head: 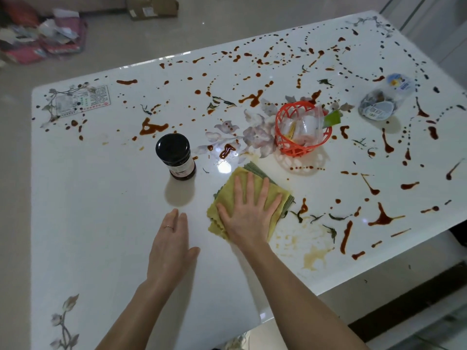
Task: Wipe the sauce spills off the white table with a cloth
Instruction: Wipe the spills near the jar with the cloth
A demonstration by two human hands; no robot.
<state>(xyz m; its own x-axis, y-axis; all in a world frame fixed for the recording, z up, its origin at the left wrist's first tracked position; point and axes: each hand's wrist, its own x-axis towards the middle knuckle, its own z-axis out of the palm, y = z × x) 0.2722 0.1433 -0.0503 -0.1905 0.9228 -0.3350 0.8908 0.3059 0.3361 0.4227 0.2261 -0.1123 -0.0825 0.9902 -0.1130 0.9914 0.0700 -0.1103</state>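
Observation:
A folded yellow-green cloth lies on the white table near the middle. My right hand presses flat on the cloth with its fingers spread. My left hand rests flat on bare table just left of the cloth, fingers together, holding nothing. Reddish-brown sauce spills streak and dot the far and right parts of the table. A pale yellowish smear shows to the right of my right forearm.
A dark jar with a black lid stands left of the cloth. An orange plastic basket with bags in it sits behind the cloth. A clear plastic bag of small items lies far right. Cardboard box and clutter on the floor beyond.

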